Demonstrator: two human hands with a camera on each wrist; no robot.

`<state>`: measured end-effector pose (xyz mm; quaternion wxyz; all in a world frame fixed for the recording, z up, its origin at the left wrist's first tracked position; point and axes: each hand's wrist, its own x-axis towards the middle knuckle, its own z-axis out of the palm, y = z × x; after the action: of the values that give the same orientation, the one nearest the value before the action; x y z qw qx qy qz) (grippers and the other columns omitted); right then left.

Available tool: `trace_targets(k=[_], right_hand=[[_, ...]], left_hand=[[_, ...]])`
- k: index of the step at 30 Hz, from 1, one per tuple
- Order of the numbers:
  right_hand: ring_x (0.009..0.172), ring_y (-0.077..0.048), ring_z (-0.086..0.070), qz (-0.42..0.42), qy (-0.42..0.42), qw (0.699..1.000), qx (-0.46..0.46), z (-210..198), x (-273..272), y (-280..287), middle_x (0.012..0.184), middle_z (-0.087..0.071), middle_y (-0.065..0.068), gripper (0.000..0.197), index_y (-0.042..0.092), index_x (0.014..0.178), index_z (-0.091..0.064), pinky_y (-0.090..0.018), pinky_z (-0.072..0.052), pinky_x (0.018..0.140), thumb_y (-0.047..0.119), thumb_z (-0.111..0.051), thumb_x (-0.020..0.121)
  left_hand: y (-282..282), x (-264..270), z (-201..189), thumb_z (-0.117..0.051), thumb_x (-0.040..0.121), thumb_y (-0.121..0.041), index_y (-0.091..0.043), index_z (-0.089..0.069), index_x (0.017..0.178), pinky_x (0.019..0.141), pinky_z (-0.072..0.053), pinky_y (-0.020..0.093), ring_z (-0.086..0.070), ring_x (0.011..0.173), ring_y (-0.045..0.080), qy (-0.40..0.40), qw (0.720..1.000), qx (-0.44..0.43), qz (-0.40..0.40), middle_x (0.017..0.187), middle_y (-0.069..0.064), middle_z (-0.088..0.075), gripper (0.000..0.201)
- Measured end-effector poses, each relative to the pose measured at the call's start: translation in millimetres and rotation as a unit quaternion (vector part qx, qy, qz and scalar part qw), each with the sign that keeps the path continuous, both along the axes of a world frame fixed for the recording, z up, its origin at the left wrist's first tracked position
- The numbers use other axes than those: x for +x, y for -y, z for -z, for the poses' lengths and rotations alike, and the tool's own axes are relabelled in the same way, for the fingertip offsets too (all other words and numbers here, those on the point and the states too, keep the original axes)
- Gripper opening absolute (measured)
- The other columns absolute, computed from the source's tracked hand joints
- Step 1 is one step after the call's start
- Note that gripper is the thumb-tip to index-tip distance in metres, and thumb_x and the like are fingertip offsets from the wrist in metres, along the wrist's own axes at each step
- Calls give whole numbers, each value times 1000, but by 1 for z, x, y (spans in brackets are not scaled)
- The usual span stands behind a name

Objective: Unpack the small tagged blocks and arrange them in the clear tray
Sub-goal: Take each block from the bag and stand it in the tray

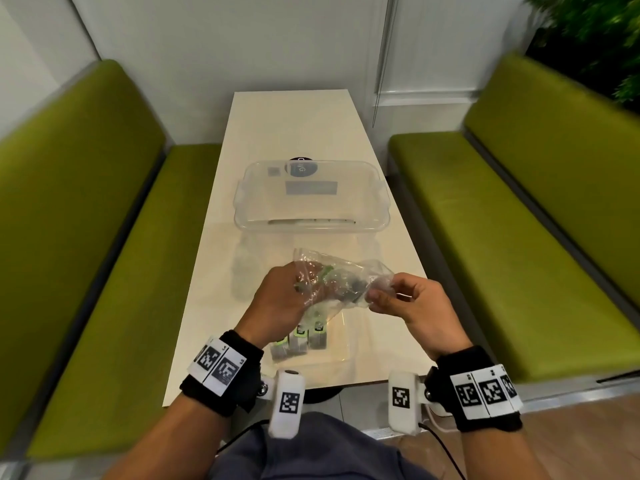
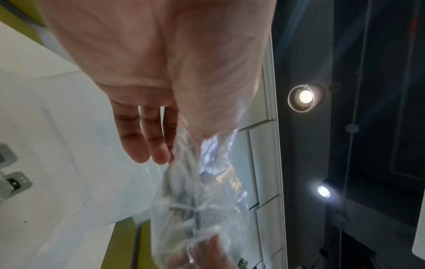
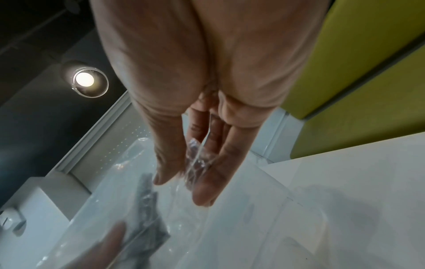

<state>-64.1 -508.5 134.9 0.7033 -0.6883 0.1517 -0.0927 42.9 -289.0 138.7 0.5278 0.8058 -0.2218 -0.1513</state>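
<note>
Tagged blocks (image 1: pixel 343 284) still bunched inside a crinkled clear bag (image 1: pixel 341 271), being held up between both hands, above the near half of the tabletop (image 1: pixel 277 133). Left hand (image 1: pixel 277 299) gripping the bag's left end, fingers curling around the plastic; in the left wrist view three fingers lying straight beside the film, thumb side pressing into it. Right hand (image 1: pixel 412 306) pinching the bag's right end between thumb and forefingers, a scrap of film showing there in the right wrist view. Bag's long axis running left to right between the two hands, sagging in the middle where the dark blocks are gathering. Which end holds the opening: cannot tell, though a thin red line by the left hand hints at a seal there. Directly below, nearer the body, three green-tagged blocks (image 1: pixel 298 341) lying side by side in a shallow clear tray (image 1: pixel 341 355). Farther out, beyond the bag, a larger clear bin (image 1: pixel 242 195) sitting on the tabletop, looking empty of blocks.
</note>
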Motion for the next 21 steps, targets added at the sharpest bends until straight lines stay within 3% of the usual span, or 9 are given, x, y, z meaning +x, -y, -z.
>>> trace_targets(k=[2, 4, 5, 7, 10, 13, 16, 18, 21], right_hand=[[78, -27, -73, 25, -8, 1000, 13, 5, -1, 5, 81, -72, -11, 20, -1, 83, -71, -36, -63, 80, 14, -83, 77], [78, -30, -73, 51, -10, 998, 25, 10, -1, 10, 83, -74, -13, 25, -1, 84, -72, -38, -62, 81, 19, -84, 74], [79, -30, -73, 59, -14, 998, 29, 12, -1, 13, 84, -74, -14, 23, 1, 84, -73, -38, -62, 80, 18, -84, 74], [78, -28, -73, 69, -21, 997, 36, 15, -1, 18, 83, -73, -13, 18, 1, 86, -73, -36, -63, 79, 13, -83, 78], [76, -25, -71, 74, -30, 996, 36, 21, 1, 26, 83, -71, -12, 14, -1, 89, -73, -34, -63, 77, 7, -82, 80], [77, -25, -72, 96, -43, 994, 34, 28, 4, 37, 84, -72, -14, 12, -2, 89, -72, -35, -63, 78, 4, -80, 82], [77, -26, -70, 160, -59, 984, 57, 41, 6, 50, 86, -68, -18, 12, -5, 91, -70, -29, -63, 72, 2, -78, 85], [72, -27, -67, 208, -79, 972, 75, 56, 8, 58, 84, -65, -17, 9, -1, 88, -68, -26, -63, 67, 1, -76, 86], [62, -23, -68, 236, -148, 958, 69, 90, 11, 69, 71, -68, -13, 17, -5, 97, -67, -34, -63, 71, 3, -77, 86]], left_hand=[[0, 2, 0, -76, 92, -37, -27, -80, 107, 87, -60, 51, -75, 94, 18, -37, 999, -19, -17, 107, -7, -79, 19], [-2, 4, 1, -73, 92, -46, -25, -82, 98, 80, -58, 48, -70, 82, 21, -47, 998, -30, -26, 99, 8, -79, 24], [-3, 6, 1, -72, 92, -45, -21, -82, 95, 78, -58, 52, -69, 77, 26, -49, 998, -34, -34, 94, 14, -78, 26], [-3, 6, 1, -71, 95, -29, -6, -80, 90, 77, -63, 43, -71, 74, 30, -58, 996, -52, -51, 85, 18, -75, 25], [2, 6, 1, -73, 93, -22, 3, -72, 77, 72, -64, 38, -59, 64, 17, -92, 990, -82, -72, 67, 7, -59, 30], [3, 8, 2, -76, 92, -25, -8, -75, 71, 65, -62, 31, -54, 66, 16, -109, 985, -102, -91, 69, 7, -56, 27], [0, 12, 2, -75, 92, -24, -18, -75, 66, 65, -61, 32, -56, 66, 14, -113, 982, -110, -104, 67, 5, -56, 27], [-7, 17, 0, -74, 93, -23, -23, -75, 68, 66, -62, 32, -61, 62, 4, -100, 981, -106, -126, 62, -8, -64, 25], [-20, 29, 0, -74, 93, -26, -12, -72, 77, 64, -62, 29, -60, 69, 7, -92, 973, -111, -180, 70, -3, -63, 21]])
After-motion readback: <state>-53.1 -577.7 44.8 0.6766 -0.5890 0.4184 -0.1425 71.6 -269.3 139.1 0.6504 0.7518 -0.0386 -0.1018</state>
